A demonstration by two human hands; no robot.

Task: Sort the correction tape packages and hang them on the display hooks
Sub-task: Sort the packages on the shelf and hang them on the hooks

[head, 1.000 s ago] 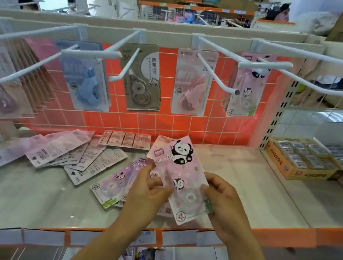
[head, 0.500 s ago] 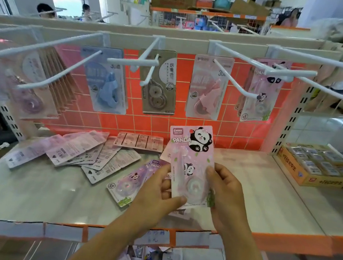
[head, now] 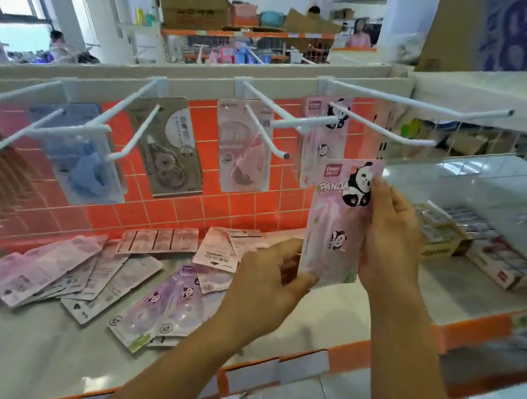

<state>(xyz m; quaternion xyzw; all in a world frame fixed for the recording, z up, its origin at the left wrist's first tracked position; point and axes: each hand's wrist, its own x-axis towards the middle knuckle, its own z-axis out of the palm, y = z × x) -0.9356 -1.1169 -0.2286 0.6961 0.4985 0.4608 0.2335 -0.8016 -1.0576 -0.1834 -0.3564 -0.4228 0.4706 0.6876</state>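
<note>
I hold a pink panda correction tape package (head: 338, 218) upright in front of the orange tiled back wall. My right hand (head: 390, 240) grips its right edge near the top, and my left hand (head: 269, 286) pinches its lower left corner. Its top sits just below a white display hook (head: 383, 132), on which a matching pink panda package (head: 323, 140) hangs further back. Other hooks to the left carry pink (head: 242, 151), grey (head: 170, 150) and blue (head: 79, 153) packages. Loose packages, among them purple panda ones (head: 165, 311), lie on the shelf.
Long white hooks jut forward at head height across the whole shelf. A heap of face-down packages (head: 63, 274) covers the shelf's left part. Cardboard boxes of small items (head: 476, 243) stand in the wire-walled bay to the right. The orange shelf edge (head: 351, 354) runs in front.
Both hands have lifted the pink panda package off the shelf, up and to the right, toward the right-hand hook. My view has tilted upward.
</note>
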